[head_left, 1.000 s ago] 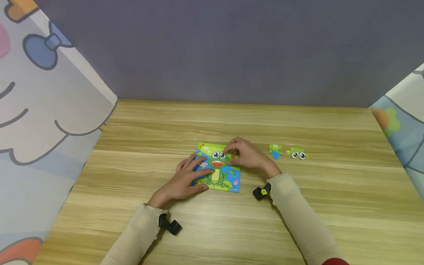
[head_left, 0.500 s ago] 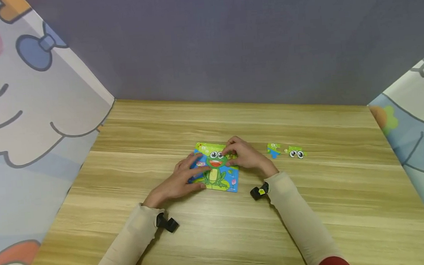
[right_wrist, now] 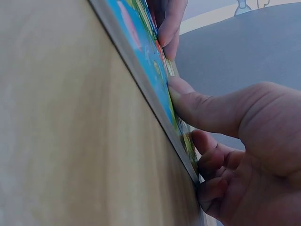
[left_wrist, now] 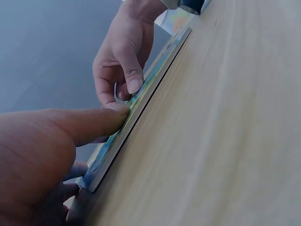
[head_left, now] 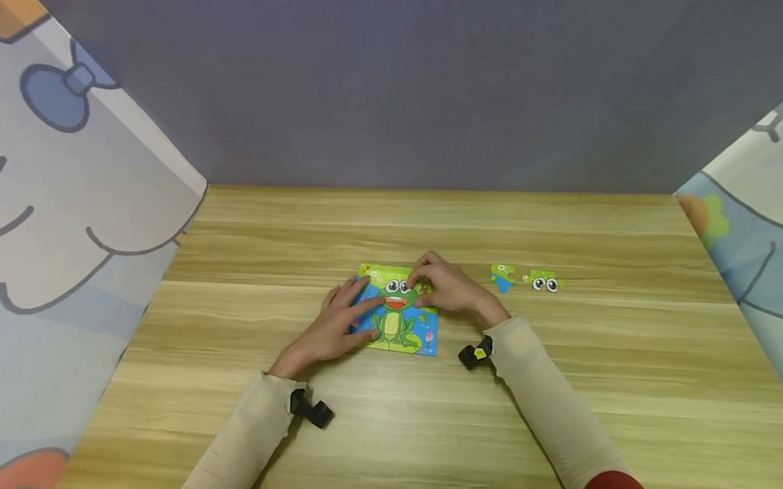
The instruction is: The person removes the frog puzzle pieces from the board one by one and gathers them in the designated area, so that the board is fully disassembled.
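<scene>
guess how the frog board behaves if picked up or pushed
The frog board is probably stiff: its edge looks thin and straight in both wrist views. Lying flat on the table, it would likely slide rather than roll. Tilted, it might shed pieces if cut like the loose eyes piece.

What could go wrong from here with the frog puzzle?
The left hand rests on the frog jigsaw puzzle and the right hand touches its right part; uneven pressure might shift it. The loose green-and-blue piece and the piece with eyes lie to the right, where the right hand could knock them.
</scene>
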The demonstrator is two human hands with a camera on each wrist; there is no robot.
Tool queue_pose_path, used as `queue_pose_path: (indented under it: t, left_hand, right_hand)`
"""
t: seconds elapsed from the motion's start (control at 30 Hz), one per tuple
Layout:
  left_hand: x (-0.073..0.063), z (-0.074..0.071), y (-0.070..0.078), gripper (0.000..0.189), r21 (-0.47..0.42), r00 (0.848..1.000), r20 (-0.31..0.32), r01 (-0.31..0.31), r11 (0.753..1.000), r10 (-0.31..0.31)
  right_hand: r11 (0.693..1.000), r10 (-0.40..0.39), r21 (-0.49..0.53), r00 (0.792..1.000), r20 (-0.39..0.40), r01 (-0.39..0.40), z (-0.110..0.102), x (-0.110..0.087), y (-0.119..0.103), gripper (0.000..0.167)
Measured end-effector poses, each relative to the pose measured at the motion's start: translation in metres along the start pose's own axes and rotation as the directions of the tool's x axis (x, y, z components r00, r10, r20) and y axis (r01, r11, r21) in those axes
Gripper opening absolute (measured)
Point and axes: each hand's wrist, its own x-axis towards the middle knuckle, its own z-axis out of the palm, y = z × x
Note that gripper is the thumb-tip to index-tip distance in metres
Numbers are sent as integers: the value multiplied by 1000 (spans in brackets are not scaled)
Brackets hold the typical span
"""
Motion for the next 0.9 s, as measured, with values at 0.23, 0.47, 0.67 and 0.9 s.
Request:
queue_pose_path:
  t: [0.23,0.47,0.67,0.9]
  left_hand:
    - [-1,2,2,57,26,1000,-18,-1,1000,2]
    - [-1,3,0,57,23,1000,-8,7,1000,-7]
    - [0,3,-1,58,31,1000,-6,6,1000,-6]
    - [-1,2,1,58,27,1000,-4,15,1000,-14]
  right_hand:
    - [1000,10,-14,1000,-5,-10,-1,-1,-2,25]
    - [999,-15,-34,999,-42,13,-1,-3,-4,23]
    - [1000,12,-21,999,-40,-13,-2,-5,-7,44]
    - [1000,-14,-3,998,-59,14,-4,-7,-6,65]
